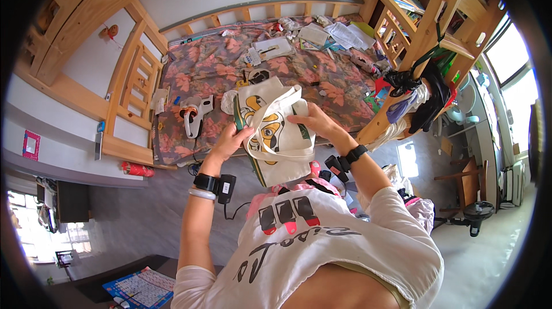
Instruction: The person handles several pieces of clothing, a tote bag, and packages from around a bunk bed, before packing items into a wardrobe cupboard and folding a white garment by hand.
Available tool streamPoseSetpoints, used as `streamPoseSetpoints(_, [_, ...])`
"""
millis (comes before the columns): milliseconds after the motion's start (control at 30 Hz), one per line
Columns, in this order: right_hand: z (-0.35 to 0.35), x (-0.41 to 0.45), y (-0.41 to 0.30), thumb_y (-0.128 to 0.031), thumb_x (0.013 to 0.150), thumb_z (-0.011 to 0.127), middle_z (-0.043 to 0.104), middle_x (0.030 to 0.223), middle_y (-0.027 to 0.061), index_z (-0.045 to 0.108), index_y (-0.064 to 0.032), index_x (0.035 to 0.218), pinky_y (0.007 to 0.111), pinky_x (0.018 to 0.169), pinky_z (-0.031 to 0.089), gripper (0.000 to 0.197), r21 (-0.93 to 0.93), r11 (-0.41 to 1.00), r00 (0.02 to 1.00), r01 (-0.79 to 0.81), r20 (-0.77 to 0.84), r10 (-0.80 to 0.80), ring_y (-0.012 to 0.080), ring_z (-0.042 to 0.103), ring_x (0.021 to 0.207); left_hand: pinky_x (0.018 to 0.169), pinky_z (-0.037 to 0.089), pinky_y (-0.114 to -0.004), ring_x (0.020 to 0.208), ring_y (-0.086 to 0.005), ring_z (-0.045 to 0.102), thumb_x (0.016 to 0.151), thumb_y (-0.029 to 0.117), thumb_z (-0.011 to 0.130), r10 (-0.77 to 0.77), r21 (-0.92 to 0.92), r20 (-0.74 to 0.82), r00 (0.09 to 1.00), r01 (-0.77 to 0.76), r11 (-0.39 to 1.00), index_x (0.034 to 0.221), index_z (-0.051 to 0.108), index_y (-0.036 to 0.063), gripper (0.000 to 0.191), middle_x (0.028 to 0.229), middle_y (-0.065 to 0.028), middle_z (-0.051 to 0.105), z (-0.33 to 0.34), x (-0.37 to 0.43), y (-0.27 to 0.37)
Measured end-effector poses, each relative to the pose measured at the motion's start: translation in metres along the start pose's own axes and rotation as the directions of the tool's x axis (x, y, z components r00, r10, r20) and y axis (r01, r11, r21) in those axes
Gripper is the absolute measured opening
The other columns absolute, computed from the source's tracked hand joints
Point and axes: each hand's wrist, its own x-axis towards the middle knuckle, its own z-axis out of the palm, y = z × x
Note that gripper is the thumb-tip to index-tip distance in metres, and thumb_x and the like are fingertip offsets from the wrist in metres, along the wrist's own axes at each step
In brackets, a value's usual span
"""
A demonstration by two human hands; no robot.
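A white canvas tote bag (276,166) with yellow cartoon figures and green edging hangs between my hands in front of my body, its white straps looped over the front. My left hand (229,141) grips the bag's left edge, thumb on top near a strap. On the opposite side, my right hand (317,120) holds the bag's upper right part, with the thumb lying on the cloth. The fingers behind the fabric are hidden. Beyond the bag lies a bunk bed's lower mattress with a floral sheet (233,61). A white handheld appliance (194,115) rests there, left of the bag.
Papers (345,35) and a white box (272,48) lie on the bed. Clothes hang on the wooden bunk post (390,102) at right. A red patterned roll (138,169) is by the bed's left corner. A wooden chair (470,179) and a black fan (478,210) stand at right.
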Motion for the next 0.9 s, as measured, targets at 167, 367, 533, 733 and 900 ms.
streamPoseSetpoints(167, [-0.016, -0.019, -0.019, -0.007, 0.082, 0.064, 0.063, 0.094, -0.0008, 0.062, -0.0025, 0.101, 0.024, 0.074, 0.047, 0.019, 0.090, 0.980, 0.980, 0.176, 0.074, -0.183, 0.0059, 0.057, 0.083, 0.070, 0.044, -0.022, 0.079, -0.0060, 0.052, 0.081, 0.006, 0.060, 0.297, 0.035, 0.069, 0.952, -0.300, 0.953, 0.094, 0.059, 0.0047, 0.013, 0.091, 0.0040, 0.058, 0.006, -0.019, 0.038])
streamPoseSetpoints(367, [-0.009, 0.023, 0.006, -0.004, 0.083, 0.057, 0.053, 0.074, -0.0004, 0.061, -0.0018, 0.068, 0.021, 0.060, 0.038, 0.016, 0.286, 0.917, 0.904, 0.279, 0.244, -0.351, 0.0077, 0.048, 0.067, 0.072, 0.050, -0.025, 0.090, -0.0176, 0.060, 0.077, -0.007, 0.050, 0.337, -0.456, -0.027, 0.941, -0.312, 0.834, 0.085, 0.064, 0.0025, 0.020, 0.114, -0.0109, 0.058, -0.006, 0.009, -0.014])
streamPoseSetpoints(533, [-0.016, 0.040, 0.010, -0.009, 0.087, 0.057, 0.054, 0.063, -0.0026, 0.058, -0.0051, 0.065, 0.021, 0.051, 0.040, 0.022, 0.329, 0.927, 0.944, 0.179, 0.208, -0.256, 0.0065, 0.050, 0.056, 0.072, 0.048, -0.025, 0.087, -0.0120, 0.058, 0.093, 0.016, 0.044, -0.001, -0.699, -0.251, 0.968, -0.180, 0.692, 0.115, 0.054, 0.0074, 0.026, 0.114, -0.0070, 0.058, 0.005, -0.013, -0.016])
streamPoseSetpoints(733, [0.010, 0.070, 0.039, -0.014, 0.090, 0.053, 0.061, 0.078, -0.0001, 0.064, -0.0048, 0.082, 0.023, 0.063, 0.043, 0.017, 0.361, 0.931, 0.936, 0.057, 0.305, -0.176, 0.0084, 0.054, 0.068, 0.079, 0.048, -0.027, 0.096, -0.0135, 0.058, 0.088, 0.016, 0.057, -0.158, -0.544, -0.215, 0.964, 0.016, 0.839, 0.119, 0.049, 0.0032, 0.035, 0.111, -0.0050, 0.059, 0.024, -0.043, -0.072])
streamPoseSetpoints(900, [0.032, 0.065, 0.053, -0.027, 0.091, 0.045, 0.048, 0.128, 0.0127, 0.040, 0.0012, 0.131, 0.036, 0.096, 0.039, 0.049, 0.750, 0.352, 0.796, -0.560, 0.605, -0.023, 0.0254, 0.046, 0.118, 0.076, 0.051, -0.027, 0.087, -0.0138, 0.062, 0.084, 0.007, 0.060, -0.345, -0.784, -0.414, 0.842, -0.138, 0.605, 0.110, 0.052, 0.0027, 0.028, 0.102, -0.0054, 0.062, 0.038, -0.081, -0.078])
